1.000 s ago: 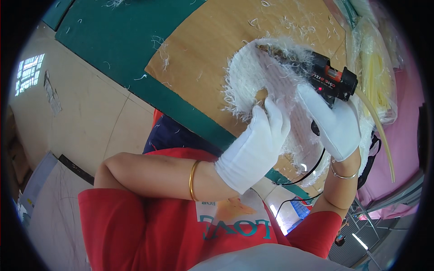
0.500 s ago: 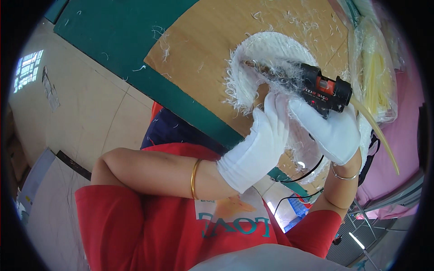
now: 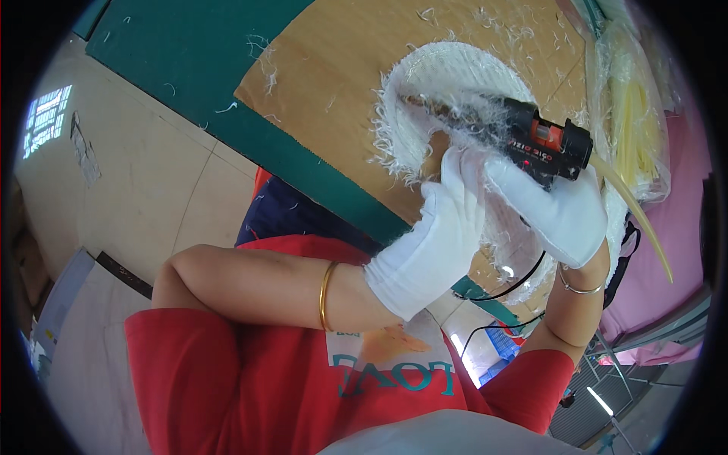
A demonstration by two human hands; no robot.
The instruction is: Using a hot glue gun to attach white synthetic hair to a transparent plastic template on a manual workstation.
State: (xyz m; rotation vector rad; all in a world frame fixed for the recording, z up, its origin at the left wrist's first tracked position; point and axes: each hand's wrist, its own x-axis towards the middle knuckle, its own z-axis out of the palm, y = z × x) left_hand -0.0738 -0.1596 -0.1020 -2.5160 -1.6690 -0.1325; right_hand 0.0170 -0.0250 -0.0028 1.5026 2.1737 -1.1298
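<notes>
In my gloved right hand (image 3: 557,216) is a black hot glue gun (image 3: 535,136) with an orange part and a small red light. Fluff clings thickly to its front, and a yellowish glue stick (image 3: 629,193) curves out of its back. White fabric with a frayed fringe (image 3: 455,64) curls around the nozzle, standing up from the cardboard. The white-gloved left hand (image 3: 436,235) has its fingers pressed together at the fabric's inner edge, just below the gun. Their tips are partly hidden by fluff, though the fabric appears pinched there. More of the fabric hangs down between both hands.
Brown cardboard (image 3: 318,83) strewn with loose threads lies on a green tabletop (image 3: 167,61). A clear bag of yellowish glue sticks (image 3: 629,129) rests at the right, near pink material (image 3: 667,235). A black cord (image 3: 523,284) loops below my hands.
The glue gun has tilted slightly, its back end a little lower. Both hands keep nearly the same place, while the cardboard and fabric sit slightly higher and further left in view.
</notes>
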